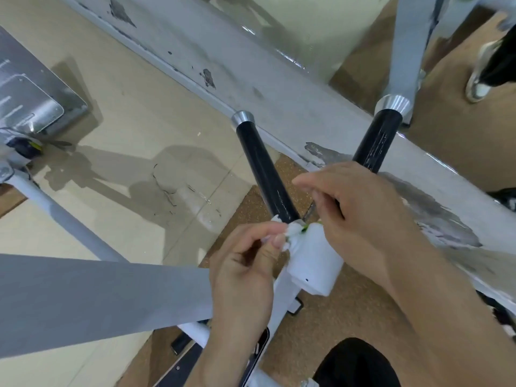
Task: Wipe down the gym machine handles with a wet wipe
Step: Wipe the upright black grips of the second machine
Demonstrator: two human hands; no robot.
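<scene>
Axis: nearer glossy black cylindrical handle (pixel 265 171) runs from hands away from person, slightly leftward. Crumpled white wet wipe (pixel 293 231) pinched by left hand (pixel 245 263) at handle's near end, beside white plastic collar (pixel 315 263). Right hand (pixel 363 219) curled close by (hold unclear).

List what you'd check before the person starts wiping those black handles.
1. Grip on wipe by left hand: ok, pinched at the fingertips.
2. Spread of wipe: not ok, bunched up.
3. Wetness of wipe: cannot tell.
4. Access to left handle: ok, bare above the hands.
5. Freedom of right hand: cannot tell, fingers curled beside the white cylinder.
</scene>
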